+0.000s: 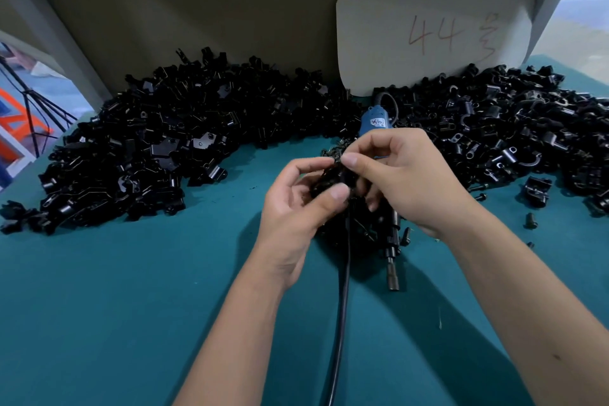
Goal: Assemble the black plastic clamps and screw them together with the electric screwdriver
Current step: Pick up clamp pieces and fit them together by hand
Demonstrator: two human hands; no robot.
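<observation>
Both hands, left [298,204] and right [403,171], pinch one black clamp [333,176] between them.

1. We see a teal table cover [131,290].
2. We see glossy black clamp parts [158,142] heaped on it.
3. We see a blue screwdriver body [375,123] with a black cable [342,306].
4. We see a white card [428,26] bearing red handwriting.
</observation>
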